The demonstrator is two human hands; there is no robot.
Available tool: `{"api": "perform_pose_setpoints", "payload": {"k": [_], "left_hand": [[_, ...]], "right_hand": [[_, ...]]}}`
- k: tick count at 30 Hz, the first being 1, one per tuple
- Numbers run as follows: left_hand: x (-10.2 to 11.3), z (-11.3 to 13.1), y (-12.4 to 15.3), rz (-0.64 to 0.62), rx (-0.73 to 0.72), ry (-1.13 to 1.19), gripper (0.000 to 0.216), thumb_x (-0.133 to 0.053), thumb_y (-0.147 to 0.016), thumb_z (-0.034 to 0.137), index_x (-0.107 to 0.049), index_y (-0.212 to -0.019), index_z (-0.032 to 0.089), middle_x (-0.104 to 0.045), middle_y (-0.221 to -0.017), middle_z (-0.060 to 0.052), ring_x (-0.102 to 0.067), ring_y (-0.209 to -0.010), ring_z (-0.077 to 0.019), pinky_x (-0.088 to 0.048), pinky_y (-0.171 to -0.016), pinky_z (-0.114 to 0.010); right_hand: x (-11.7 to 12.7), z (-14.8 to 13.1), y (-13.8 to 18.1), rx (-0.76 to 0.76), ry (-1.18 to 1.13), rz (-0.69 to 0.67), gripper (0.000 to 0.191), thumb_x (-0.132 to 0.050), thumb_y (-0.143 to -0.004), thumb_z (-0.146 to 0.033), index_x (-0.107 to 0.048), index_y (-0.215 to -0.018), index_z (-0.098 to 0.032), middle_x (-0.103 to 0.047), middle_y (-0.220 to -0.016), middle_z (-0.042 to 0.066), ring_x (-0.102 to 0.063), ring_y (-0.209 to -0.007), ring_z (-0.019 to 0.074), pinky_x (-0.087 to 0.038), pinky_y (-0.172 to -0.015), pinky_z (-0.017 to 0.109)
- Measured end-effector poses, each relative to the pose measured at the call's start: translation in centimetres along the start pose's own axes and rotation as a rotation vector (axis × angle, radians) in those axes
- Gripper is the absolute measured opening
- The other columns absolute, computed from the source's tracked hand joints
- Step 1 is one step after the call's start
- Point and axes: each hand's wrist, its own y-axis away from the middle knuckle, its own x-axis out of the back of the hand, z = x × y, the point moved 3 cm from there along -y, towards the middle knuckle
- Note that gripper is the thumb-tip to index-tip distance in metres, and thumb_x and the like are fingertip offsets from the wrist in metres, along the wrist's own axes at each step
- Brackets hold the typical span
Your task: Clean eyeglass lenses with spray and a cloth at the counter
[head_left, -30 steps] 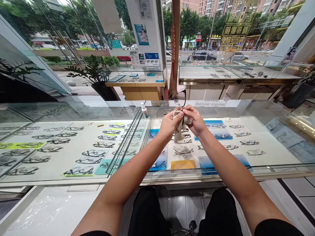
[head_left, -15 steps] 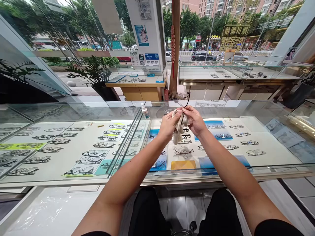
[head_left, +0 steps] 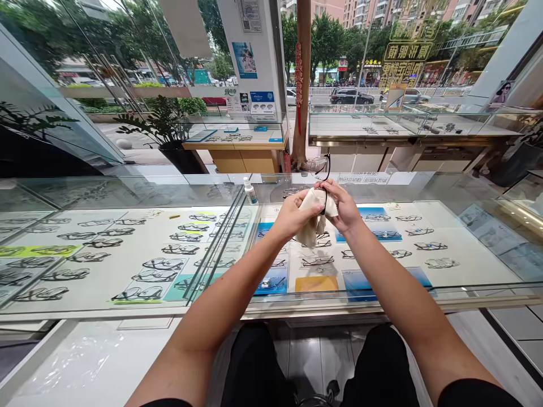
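Above the glass counter, my left hand point(head_left: 292, 215) is closed on a cream cloth point(head_left: 309, 226), which hangs down in folds. Beside it, my right hand point(head_left: 343, 206) grips a pair of dark-framed eyeglasses point(head_left: 328, 168) by a temple. One lens and part of the frame stick up beyond my fingers, while a dark temple runs down across the cloth. The cloth also reaches over to the right fingers. Part of the eyeglasses is hidden by the cloth and hands.
A small white spray bottle point(head_left: 250, 191) stands on the glass counter point(head_left: 271, 308), left of my hands. Beneath the glass lie rows of eyeglasses point(head_left: 318, 261) and a yellow cloth point(head_left: 316, 284). More display cases point(head_left: 360, 138) and a potted plant point(head_left: 180, 154) stand by the window.
The cloth has spread out toward the right and its folds sit differently. The eyeglasses have shifted slightly right and turned, with a dark temple now showing across the cloth.
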Motion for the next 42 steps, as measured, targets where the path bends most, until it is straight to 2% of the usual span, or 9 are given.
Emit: {"api": "perform_pose_setpoints", "payload": {"k": [8, 13, 17, 21, 25, 29, 32, 36, 42], "left_hand": [[0.1, 0.5, 0.0, 0.235, -0.168, -0.064, 0.061, -0.09, -0.081, 0.073, -0.084, -0.101, 0.015, -0.076, -0.083, -0.004, -0.064, -0.078, -0.017, -0.049, -0.073, -0.028], [0.7, 1.1, -0.3, 0.246, -0.197, -0.154, 0.063, -0.08, -0.087, 0.081, -0.078, -0.086, 0.018, -0.069, -0.074, -0.002, -0.06, -0.074, -0.0169, -0.047, -0.07, -0.029], [2.4, 1.9, -0.4, 0.381, -0.231, -0.213, 0.061, -0.079, -0.091, 0.078, -0.066, -0.073, 0.021, -0.059, -0.07, -0.001, -0.05, -0.068, -0.015, -0.04, -0.065, -0.029], [4.4, 3.3, -0.5, 0.539, -0.312, -0.289, 0.054, -0.072, -0.1, 0.071, -0.062, -0.079, 0.022, -0.058, -0.076, -0.001, -0.051, -0.074, -0.0169, -0.04, -0.069, -0.029], [6.2, 4.6, -0.4, 0.655, -0.382, -0.523, 0.042, -0.06, -0.111, 0.06, -0.067, -0.092, 0.024, -0.064, -0.086, -0.004, -0.055, -0.083, -0.0197, -0.041, -0.078, -0.031], [7.7, 4.6, -0.8, 0.656, -0.225, -0.866, 0.043, -0.039, -0.118, 0.049, -0.068, -0.098, 0.023, -0.072, -0.095, -0.009, -0.06, -0.089, -0.0248, -0.039, -0.082, -0.035], [8.6, 3.5, -1.4, 0.577, 0.065, -1.19, 0.047, -0.032, -0.118, 0.042, -0.07, -0.104, 0.02, -0.076, -0.105, -0.017, -0.066, -0.098, -0.0321, -0.041, -0.086, -0.039], [9.4, 1.8, -1.7, 0.415, 0.442, -1.46, 0.042, -0.037, -0.114, 0.03, -0.074, -0.123, 0.011, -0.072, -0.135, -0.03, -0.069, -0.123, -0.0448, -0.048, -0.095, -0.047], [10.1, 0.7, -1.7, 0.32, 0.587, -1.557, 0.038, -0.049, -0.107, 0.02, -0.072, -0.135, 0.011, -0.068, -0.147, -0.032, -0.068, -0.134, -0.046, -0.051, -0.104, -0.051]], "right_hand": [[-0.9, 1.0, 0.5, 0.02, 0.075, -0.037, 0.036, -0.102, -0.072, -0.04, -0.073, -0.087, -0.027, -0.081, -0.099, -0.001, -0.073, -0.097, 0.0178, -0.063, -0.094, 0.03], [-0.8, 0.2, 0.6, 0.048, 0.068, -0.035, 0.036, -0.103, -0.074, -0.037, -0.071, -0.086, -0.026, -0.083, -0.107, -0.002, -0.075, -0.1, 0.0158, -0.063, -0.098, 0.029], [-0.3, -1.0, 0.4, 0.08, 0.054, 0.015, 0.03, -0.097, -0.083, -0.034, -0.068, -0.089, -0.027, -0.084, -0.114, -0.001, -0.077, -0.103, 0.0156, -0.063, -0.09, 0.029], [0.2, -1.8, 0.2, 0.089, 0.041, 0.03, 0.027, -0.093, -0.087, -0.035, -0.067, -0.091, -0.028, -0.084, -0.119, -0.002, -0.077, -0.107, 0.0153, -0.064, -0.092, 0.029], [0.6, -1.8, 0.1, 0.082, 0.041, 0.016, 0.029, -0.094, -0.087, -0.037, -0.066, -0.089, -0.028, -0.084, -0.116, -0.003, -0.077, -0.108, 0.0161, -0.064, -0.091, 0.03], [0.8, -1.7, -0.1, 0.066, 0.039, -0.008, 0.027, -0.094, -0.086, -0.036, -0.069, -0.09, -0.028, -0.084, -0.11, -0.002, -0.077, -0.105, 0.0157, -0.063, -0.092, 0.029], [1.1, -1.7, -0.3, 0.057, 0.047, -0.014, 0.026, -0.094, -0.085, -0.036, -0.069, -0.088, -0.027, -0.083, -0.106, -0.003, -0.076, -0.101, 0.0146, -0.063, -0.091, 0.028], [1.5, -1.6, -0.5, 0.039, 0.084, 0.027, 0.024, -0.09, -0.087, -0.035, -0.067, -0.086, -0.027, -0.082, -0.105, -0.002, -0.075, -0.097, 0.0146, -0.062, -0.091, 0.028], [1.8, -1.4, -0.8, 0.044, 0.092, 0.017, 0.023, -0.09, -0.084, -0.034, -0.069, -0.086, -0.026, -0.082, -0.101, -0.002, -0.074, -0.095, 0.0142, -0.062, -0.089, 0.026]]}}
